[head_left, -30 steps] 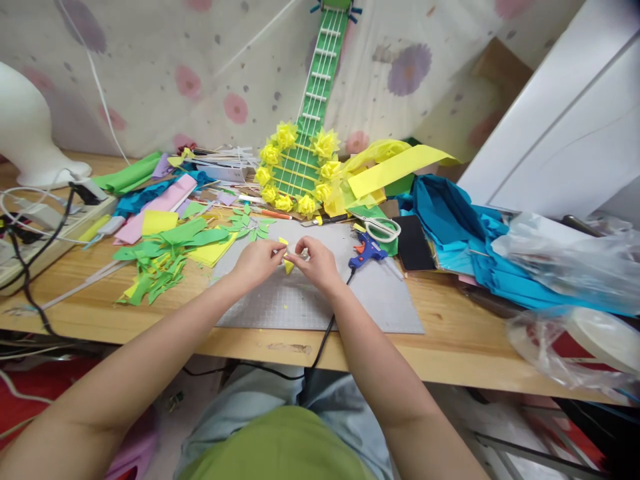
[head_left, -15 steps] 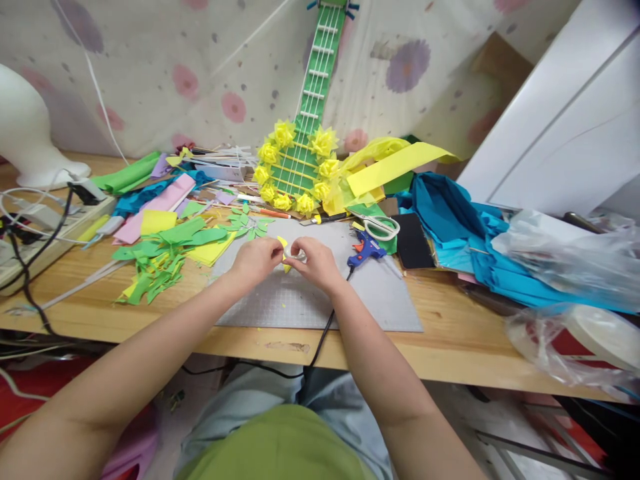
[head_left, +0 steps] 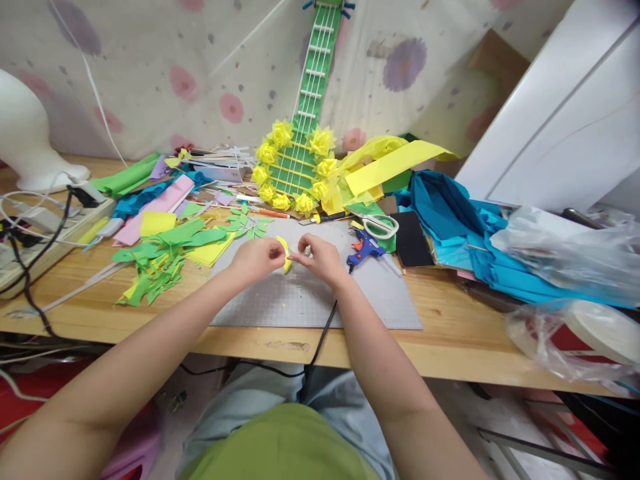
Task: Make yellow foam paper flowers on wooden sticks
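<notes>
Left hand: the left hand (head_left: 257, 260) is pinching a small yellow piece (head_left: 287, 261), thumb and fingers closed narrowly.
Right hand: the right hand (head_left: 320, 259) is facing it with bent fingers; whether its fingertips are gripping or only brushing the piece, I cannot tell.
Yellow piece: it is standing roughly on end between the hands, above the grey mat (head_left: 280, 308).
Fingertip work: the hands are apparently shaping or adjusting the piece, which is looking like paper; the next move is probably calling for a light pinch on the left and fine placing by the right fingertips.
Black cable: the cable (head_left: 323, 340) is running over the front edge of the counter (head_left: 435, 357) and passing beneath the right wrist, where it could be snagging.
Cuttings: green and yellow scraps (head_left: 155, 267) are crowding the mat's left side.
Glue gun: the blue glue gun (head_left: 367, 247) is lying right of the right hand.
Scissors: the scissors (head_left: 383, 227) are resting just behind it.
Flowered model: the green stringed model (head_left: 297, 167), ringed with yellow flowers, is standing at the back against the patterned sheet (head_left: 210, 40).
</notes>
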`<state>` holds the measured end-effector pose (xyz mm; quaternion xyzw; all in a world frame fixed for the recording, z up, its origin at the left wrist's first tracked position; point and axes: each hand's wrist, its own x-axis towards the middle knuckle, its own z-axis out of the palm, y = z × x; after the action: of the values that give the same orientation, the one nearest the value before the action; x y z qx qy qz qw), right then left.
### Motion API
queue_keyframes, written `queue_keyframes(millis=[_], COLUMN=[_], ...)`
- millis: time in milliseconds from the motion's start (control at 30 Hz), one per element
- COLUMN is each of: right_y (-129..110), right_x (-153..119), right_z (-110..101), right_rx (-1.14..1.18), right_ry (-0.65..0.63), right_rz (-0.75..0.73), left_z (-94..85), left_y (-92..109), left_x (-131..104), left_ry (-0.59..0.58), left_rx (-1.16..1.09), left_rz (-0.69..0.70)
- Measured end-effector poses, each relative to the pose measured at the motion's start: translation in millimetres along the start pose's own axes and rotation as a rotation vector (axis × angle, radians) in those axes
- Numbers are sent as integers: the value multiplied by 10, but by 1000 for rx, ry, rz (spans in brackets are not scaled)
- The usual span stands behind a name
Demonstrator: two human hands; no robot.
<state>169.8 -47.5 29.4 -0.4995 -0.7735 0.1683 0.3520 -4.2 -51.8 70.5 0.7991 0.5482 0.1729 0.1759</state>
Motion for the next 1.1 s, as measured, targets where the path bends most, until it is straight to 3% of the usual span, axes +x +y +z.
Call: queue_keyframes(millis=[167,433,633,800,900,967,1100], right_y=[27,-8,21,-102,-164,-152,-14], right_x=[11,0,17,9,10,31,97], right_z=[12,60,141,184,177,136,7], right_rx=[136,257,424,653,657,745,820], right_ry=[-17,33,40,27,-10,71,375], right_rz=[75,93,143,106,96,106,227], left_z=[47,118,134,282,363,385,345], left_y=[-92,-81,-142,-68,19,55,78], left_x=[18,24,12,2,4,19,56], left_ry=[0,-124,-233,-200,-185,-149,-152], left_rx=[-230,-851,-1014,-1082,-1151,-1169,-1176], left_rz=[-31,-252,-344,-452,-451,-449,-439])
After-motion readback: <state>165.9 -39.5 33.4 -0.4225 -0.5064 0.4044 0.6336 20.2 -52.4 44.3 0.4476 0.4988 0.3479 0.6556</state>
